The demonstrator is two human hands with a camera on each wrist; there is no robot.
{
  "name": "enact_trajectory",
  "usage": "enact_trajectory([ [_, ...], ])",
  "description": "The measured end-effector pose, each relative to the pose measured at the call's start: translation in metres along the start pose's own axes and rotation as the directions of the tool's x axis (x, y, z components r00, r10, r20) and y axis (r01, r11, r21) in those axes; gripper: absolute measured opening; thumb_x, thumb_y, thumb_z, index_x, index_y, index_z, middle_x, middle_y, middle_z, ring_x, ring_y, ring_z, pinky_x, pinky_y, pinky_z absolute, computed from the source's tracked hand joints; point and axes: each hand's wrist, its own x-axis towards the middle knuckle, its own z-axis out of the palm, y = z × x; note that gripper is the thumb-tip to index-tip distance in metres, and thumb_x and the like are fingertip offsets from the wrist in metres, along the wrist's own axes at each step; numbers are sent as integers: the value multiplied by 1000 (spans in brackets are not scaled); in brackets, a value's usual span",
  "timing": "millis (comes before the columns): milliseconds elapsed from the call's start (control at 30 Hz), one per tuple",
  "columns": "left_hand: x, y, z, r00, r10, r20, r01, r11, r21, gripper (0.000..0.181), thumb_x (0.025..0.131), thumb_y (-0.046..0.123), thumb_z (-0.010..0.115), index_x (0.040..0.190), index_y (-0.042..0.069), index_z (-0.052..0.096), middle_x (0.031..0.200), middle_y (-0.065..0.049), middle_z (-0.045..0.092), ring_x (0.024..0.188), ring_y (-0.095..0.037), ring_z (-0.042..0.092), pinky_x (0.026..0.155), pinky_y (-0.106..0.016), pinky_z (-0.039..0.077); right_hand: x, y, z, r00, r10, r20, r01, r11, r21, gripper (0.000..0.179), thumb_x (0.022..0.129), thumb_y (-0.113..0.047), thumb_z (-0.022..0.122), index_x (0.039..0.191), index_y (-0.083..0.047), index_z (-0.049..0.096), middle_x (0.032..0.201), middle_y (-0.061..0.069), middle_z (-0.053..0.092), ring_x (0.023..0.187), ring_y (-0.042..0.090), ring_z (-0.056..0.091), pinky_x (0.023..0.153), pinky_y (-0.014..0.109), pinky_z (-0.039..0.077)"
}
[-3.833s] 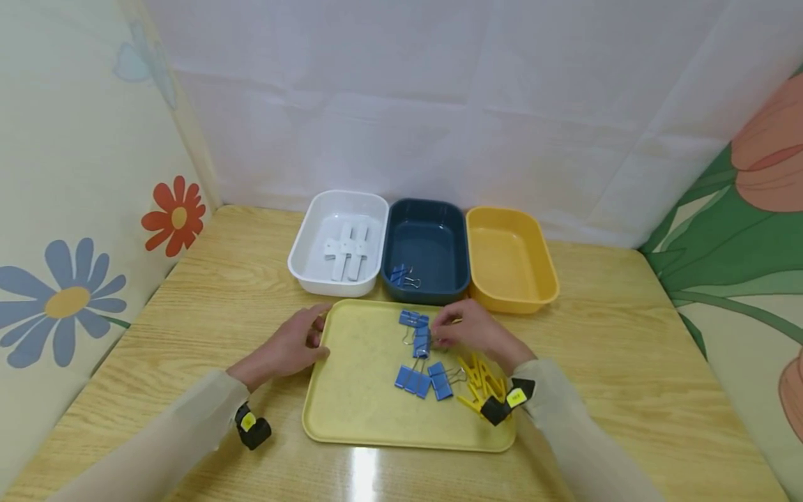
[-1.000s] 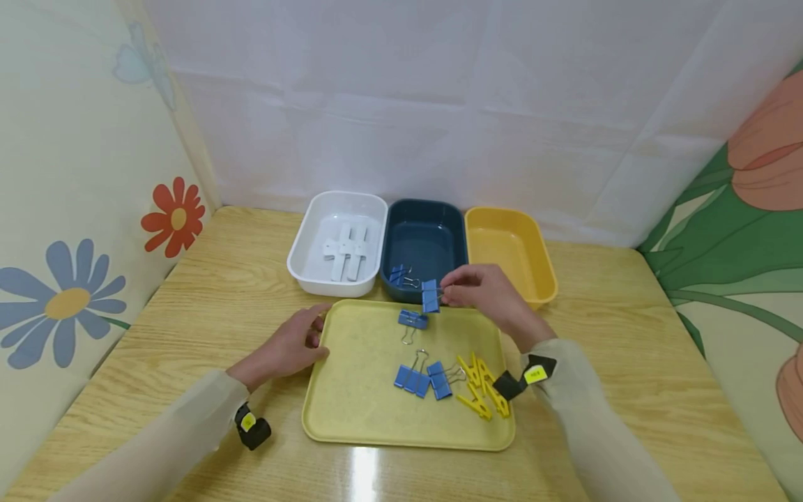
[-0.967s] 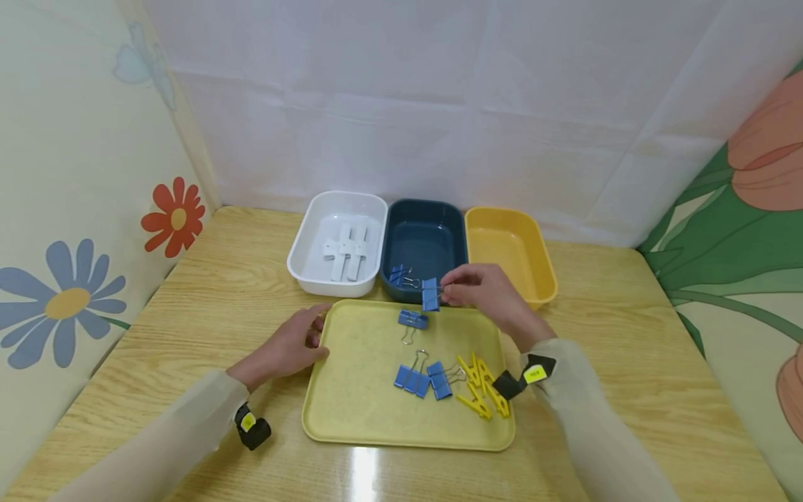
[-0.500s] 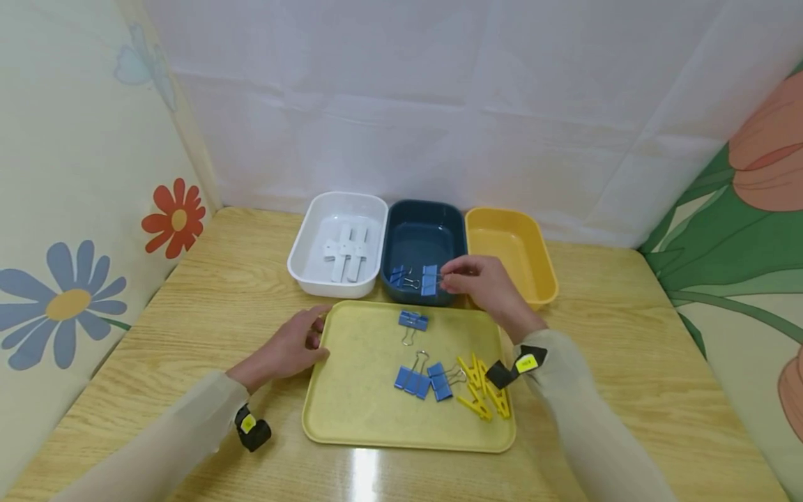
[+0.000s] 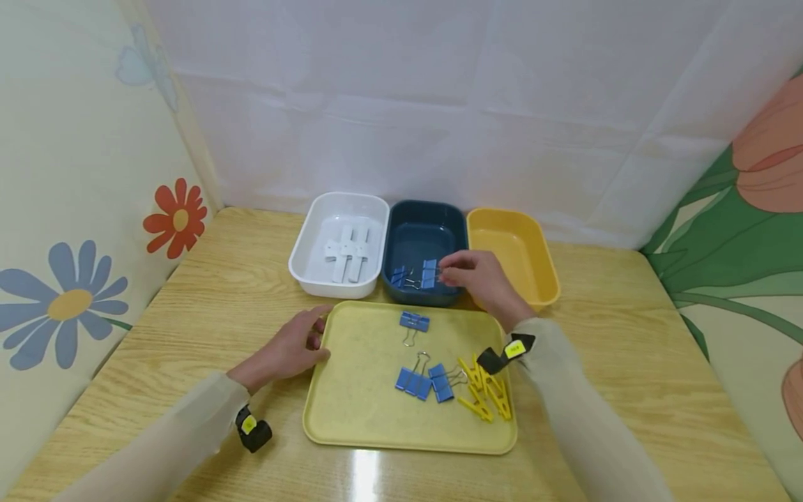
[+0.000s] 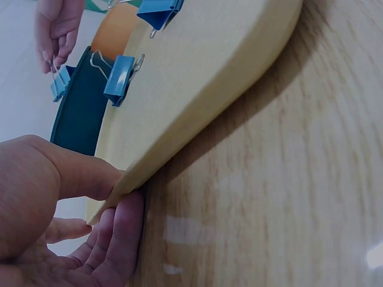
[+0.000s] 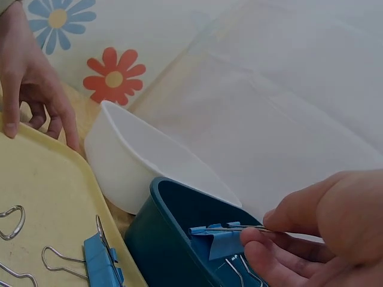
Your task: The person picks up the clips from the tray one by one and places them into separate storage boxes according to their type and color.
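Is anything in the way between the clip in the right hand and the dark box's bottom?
Nothing I can see. The right hand holds the clip at the open top of the dark box; a second clip inside lies to the left.

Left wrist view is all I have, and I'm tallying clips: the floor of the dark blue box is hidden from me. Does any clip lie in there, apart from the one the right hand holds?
Observer: Yes. The head view shows a blue binder clip in the near left corner of the dark blue box, to the left of the held clip in the right hand.
Operator: Thanks. My picture also cuts off the right end of the tray. What lies there?
Observer: Yellow clothespins, in a loose cluster near the tray's right edge.
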Motion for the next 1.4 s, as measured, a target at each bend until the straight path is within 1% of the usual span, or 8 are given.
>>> enact_trajectory([
  [333, -2, 1, 1, 1000, -10, -9, 10, 1000, -5, 73, 79, -1, 69, 144, -1, 35, 104, -13, 50, 80, -15, 51, 69, -24, 43, 10, 0, 6, 1000, 13, 1, -13, 1000, -26, 16, 95, -15, 59, 108, -12, 69, 107, 7, 68, 97, 20, 66, 91, 33, 54],
  [533, -1, 0, 1, 1000, -10, -4, 10, 1000, 0, 73, 80, -1, 69, 145, -2, 34, 103, -13, 49, 80, -15, 51, 69, -24, 42, 15, 1, 10, 1000, 15, -1, -15, 997, -78, 17, 95, -15, 60, 109, -12, 69, 108, 6, 68, 97, 21, 65, 92, 35, 53],
  [767, -1, 1, 0, 1000, -3, -5, 3, 1000, -3, 73, 80, -1, 69, 144, -2, 34, 104, -14, 49, 81, -15, 51, 70, -24, 42, 22, 4, 16, 1000, 5, -8, -6, 992, -123, 19, 95, -15, 61, 110, -11, 70, 104, 7, 70, 94, 22, 65, 91, 36, 53],
  [900, -1, 0, 1, 1000, -2, -6, 2, 1000, -3, 73, 80, -1, 70, 144, -2, 35, 103, -13, 49, 81, -16, 51, 70, -25, 41, 26, 5, 19, 1000, -7, 2, 7, 989, -151, 20, 95, -14, 59, 112, -9, 69, 104, 8, 70, 93, 22, 65, 90, 36, 53],
  [1133, -1, 0, 1, 1000, 9, -8, -9, 1000, -5, 74, 80, -2, 70, 144, -3, 34, 104, -14, 49, 80, -15, 51, 70, -25, 42, 31, 5, 25, 1000, 0, 9, 2, 981, -193, 19, 95, -14, 60, 111, -8, 69, 103, 8, 70, 92, 22, 66, 87, 36, 54],
  [1233, -1, -1, 1, 1000, 1, -10, -1, 1000, -2, 75, 79, -1, 70, 145, -2, 34, 104, -13, 49, 80, -15, 51, 70, -25, 42, 33, 4, 27, 1000, -7, 13, 9, 979, -206, 18, 94, -13, 61, 109, -7, 70, 102, 9, 71, 91, 22, 67, 86, 36, 54],
  [1400, 0, -1, 1, 1000, -25, 5, 25, 1000, 4, 75, 80, 0, 70, 146, 1, 33, 105, -12, 49, 82, -16, 51, 72, -27, 42, 37, 3, 30, 1000, -7, 23, 12, 977, -211, 17, 93, -10, 61, 107, -6, 70, 101, 10, 70, 91, 22, 68, 86, 36, 55],
])
